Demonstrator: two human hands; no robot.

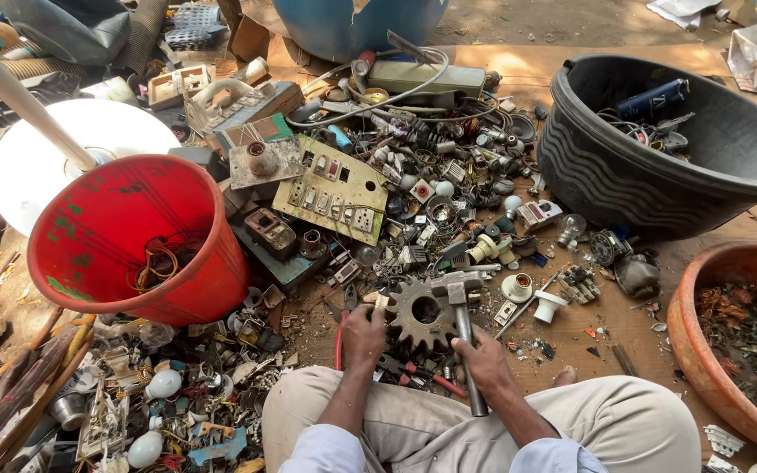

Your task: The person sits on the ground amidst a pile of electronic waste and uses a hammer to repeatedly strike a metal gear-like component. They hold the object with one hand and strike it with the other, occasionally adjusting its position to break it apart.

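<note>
My right hand grips the metal handle of a hammer, whose head rests just above a rusty toothed gear lying flat on the ground. My left hand holds a small pale piece against the gear's left edge. Red-handled pliers lie on the ground between my hands. My legs in beige trousers are folded below.
A red bucket with coiled wire stands at left. A black tub sits at right, and a clay bowl of scrap at far right. A switch panel, bulbs, sockets and electrical scrap litter the ground beyond the gear.
</note>
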